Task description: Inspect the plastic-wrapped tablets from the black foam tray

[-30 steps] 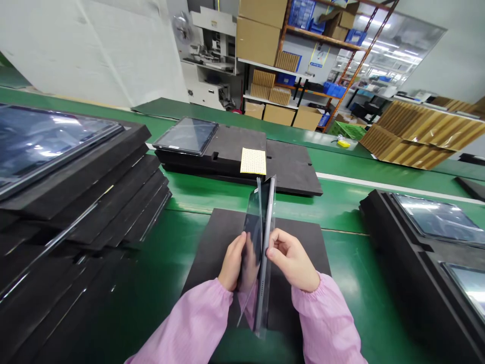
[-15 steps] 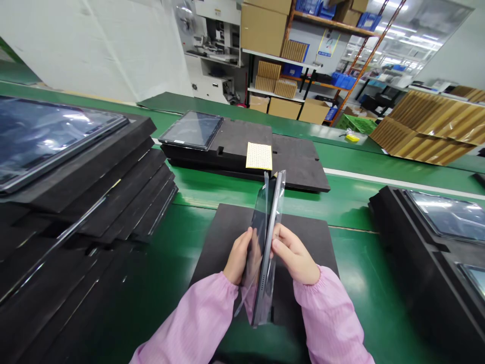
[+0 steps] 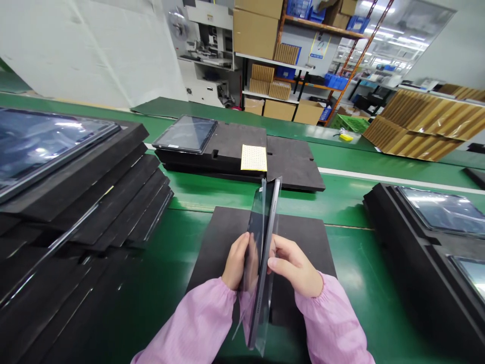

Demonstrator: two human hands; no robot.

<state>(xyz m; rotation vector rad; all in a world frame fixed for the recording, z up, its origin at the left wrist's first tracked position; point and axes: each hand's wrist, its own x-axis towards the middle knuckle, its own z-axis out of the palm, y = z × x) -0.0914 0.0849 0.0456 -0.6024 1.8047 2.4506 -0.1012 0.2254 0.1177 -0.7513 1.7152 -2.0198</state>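
A thin dark tablet [image 3: 268, 240] with a grey edge stands nearly upright on its side between my two hands. Loose clear film [image 3: 258, 217] hangs along its dark face, and more film shows on the other side. My left hand [image 3: 235, 262] presses its fingers against the filmed face from the left. From the right, my right hand [image 3: 297, 267] pinches the edge and back with thumb and fingers; some fingertips are hidden behind the tablet. Below lies a black foam pad [image 3: 303, 235] on the green bench.
At left rises a tall stack of black foam trays [image 3: 121, 202] with a tablet on top. Ahead, foam blocks [image 3: 242, 134] carry another tablet [image 3: 186, 133] and a yellow-edged dotted sheet [image 3: 253, 158]. More trays with tablets [image 3: 441, 210] stand at right, cardboard dividers [image 3: 424, 124] behind.
The tablet and both hands sit slightly lower in view, and the tablet leans a little differently. My right hand has slid a bit down along the edge. The camera view has shifted slightly.
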